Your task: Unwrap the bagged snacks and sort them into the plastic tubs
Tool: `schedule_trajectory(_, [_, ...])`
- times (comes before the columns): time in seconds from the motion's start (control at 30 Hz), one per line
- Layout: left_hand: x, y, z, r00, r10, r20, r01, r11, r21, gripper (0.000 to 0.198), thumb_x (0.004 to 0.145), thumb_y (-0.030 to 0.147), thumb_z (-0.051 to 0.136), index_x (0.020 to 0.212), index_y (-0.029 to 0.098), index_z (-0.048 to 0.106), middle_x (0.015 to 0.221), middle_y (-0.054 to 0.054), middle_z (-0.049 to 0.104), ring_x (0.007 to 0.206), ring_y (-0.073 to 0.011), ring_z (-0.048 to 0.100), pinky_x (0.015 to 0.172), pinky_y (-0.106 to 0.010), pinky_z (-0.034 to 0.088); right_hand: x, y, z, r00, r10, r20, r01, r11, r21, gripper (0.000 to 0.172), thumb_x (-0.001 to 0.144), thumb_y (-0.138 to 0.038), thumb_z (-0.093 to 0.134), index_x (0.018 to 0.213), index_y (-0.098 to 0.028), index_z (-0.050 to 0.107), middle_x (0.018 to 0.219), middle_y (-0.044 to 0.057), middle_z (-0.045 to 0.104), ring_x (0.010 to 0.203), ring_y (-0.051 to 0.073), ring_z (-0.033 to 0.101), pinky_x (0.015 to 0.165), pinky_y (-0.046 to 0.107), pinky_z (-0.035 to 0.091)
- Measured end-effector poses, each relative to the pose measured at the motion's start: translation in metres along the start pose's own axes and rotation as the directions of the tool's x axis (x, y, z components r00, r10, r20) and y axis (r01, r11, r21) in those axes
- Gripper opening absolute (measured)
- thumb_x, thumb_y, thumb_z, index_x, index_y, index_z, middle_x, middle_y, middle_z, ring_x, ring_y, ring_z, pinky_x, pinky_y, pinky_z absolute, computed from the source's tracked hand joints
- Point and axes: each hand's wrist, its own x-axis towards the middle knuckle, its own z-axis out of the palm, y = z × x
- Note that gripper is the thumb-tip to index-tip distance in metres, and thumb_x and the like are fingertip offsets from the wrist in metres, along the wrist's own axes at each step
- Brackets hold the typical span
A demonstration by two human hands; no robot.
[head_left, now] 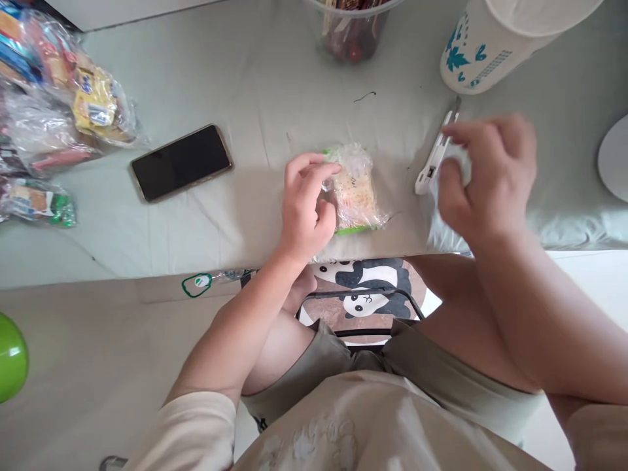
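Note:
A small clear-wrapped snack packet (354, 190) with green edges lies on the pale cloth-covered table (235, 216) near its front edge. My left hand (307, 206) rests on the packet's left side, fingers curled and pinching the wrapper. My right hand (485, 176) hovers just right of it, fingers curled and blurred, next to a slim white device (434, 160) lying on the cloth. Whether the right hand holds anything is unclear.
A black phone (180, 162) lies left of the packet. Bags of wrapped snacks (59, 111) pile at the far left. A clear tub (350, 29) stands at the back centre, a white container with teal leaves (483, 46) at the back right. A panda stool (366, 294) shows below.

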Motion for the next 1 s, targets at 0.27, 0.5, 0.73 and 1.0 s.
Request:
schedule_trajectory(0.27, [0.014, -0.013, -0.001, 0.983, -0.112, -0.148, 0.101, 0.992, -0.080, 0.038, 0.108, 0.060, 0.039, 0.107, 0.027, 0.060, 0.116, -0.007, 0.071, 0.117, -0.0220, 0.071, 0.097, -0.042, 0.060, -0.025, -0.043, 0.007, 0.918, -0.346, 0.195, 0.284, 0.916, 0.284, 0.027, 0.094, -0.017, 0.049, 0.103, -0.028, 0.072, 0.086, 0.001, 0.074, 0.090, 0.021, 0.065, 0.084, 0.038, 0.040])
schedule_trajectory(0.5, [0.018, -0.065, -0.027, 0.890, -0.411, -0.195, 0.321, 0.871, -0.371, 0.044, 0.097, 0.074, 0.053, 0.101, 0.031, 0.054, 0.077, 0.003, 0.064, 0.062, -0.0101, 0.064, 0.048, -0.028, 0.047, -0.008, -0.010, 0.000, 0.981, -0.155, 0.116, 0.146, 0.986, 0.076, 0.023, 0.091, -0.026, 0.052, 0.072, -0.025, 0.065, 0.087, 0.006, 0.073, 0.097, 0.026, 0.063, 0.087, 0.043, 0.039])
schedule_trajectory(0.73, [0.024, -0.042, -0.047, 0.728, -0.680, -0.084, 0.520, 0.627, -0.580, 0.037, 0.080, 0.054, 0.079, 0.083, 0.027, 0.052, 0.060, 0.008, 0.048, 0.048, -0.0077, 0.046, 0.045, -0.028, 0.032, -0.009, 0.008, -0.002, 0.979, -0.197, 0.053, 0.191, 0.976, 0.101, 0.015, 0.081, -0.020, 0.053, 0.068, -0.025, 0.058, 0.080, 0.004, 0.071, 0.089, 0.027, 0.067, 0.079, 0.044, 0.042])
schedule_trajectory(1.0, [0.033, -0.021, -0.047, 0.757, -0.482, -0.440, 0.289, 0.852, -0.437, 0.065, 0.080, 0.086, 0.064, 0.093, 0.027, 0.039, 0.071, 0.006, 0.032, 0.056, -0.0077, 0.038, 0.057, -0.033, 0.025, -0.009, -0.018, 0.009, 0.947, -0.298, -0.122, 0.313, 0.941, 0.128, 0.025, 0.091, -0.044, 0.063, 0.107, -0.026, 0.067, 0.106, 0.011, 0.073, 0.094, 0.031, 0.066, 0.084, 0.048, 0.046])
